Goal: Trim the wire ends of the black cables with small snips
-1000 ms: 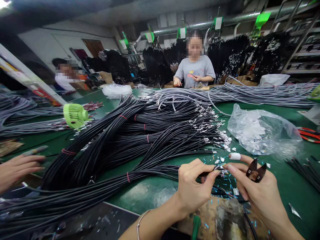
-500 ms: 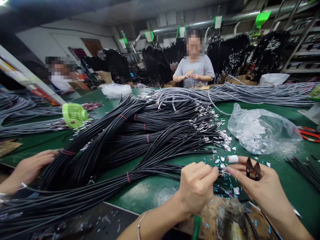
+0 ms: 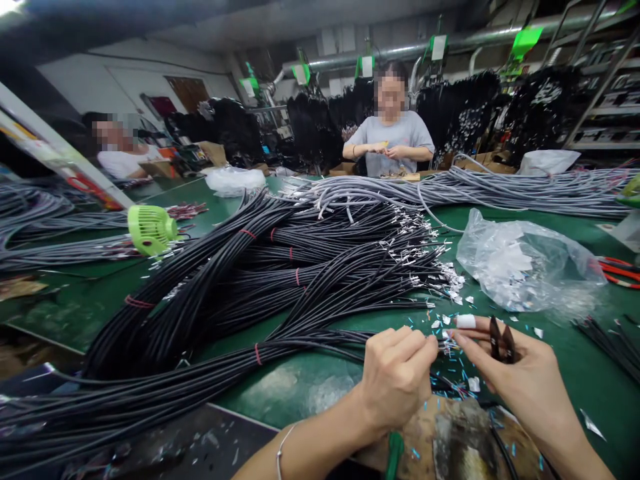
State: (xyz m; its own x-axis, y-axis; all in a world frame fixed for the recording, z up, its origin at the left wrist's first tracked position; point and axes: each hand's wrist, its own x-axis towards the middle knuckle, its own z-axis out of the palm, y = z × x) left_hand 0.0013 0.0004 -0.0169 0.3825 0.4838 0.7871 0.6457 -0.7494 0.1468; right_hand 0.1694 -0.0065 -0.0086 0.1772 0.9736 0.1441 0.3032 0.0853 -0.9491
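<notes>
My left hand [image 3: 397,377] is closed around the end of a black cable, beside the near bundle of black cables [image 3: 310,340]. Thin coloured wires [image 3: 447,343] stick out of its grip towards my right hand [image 3: 525,377]. The thumb and a white-wrapped finger of my right hand come together at those wire tips. Tucked in that same hand are wire cutters [image 3: 501,341], their two dark blades pointing up and a little apart. Blue and white scraps [image 3: 457,367] lie on the green table below. My palms hide the cable end and the cutter handles.
Tied black cable bundles [image 3: 240,280] cover the middle, with grey cables [image 3: 525,190] behind. A clear plastic bag [image 3: 530,260] lies at right, near orange-handled tools [image 3: 620,272]. A green fan [image 3: 150,230] stands left. One person [image 3: 395,133] works opposite, another [image 3: 127,157] at far left.
Another person's hand at the left has drawn away from the black bundle and out of view. The person at far left has shifted. My own hands have hardly moved.
</notes>
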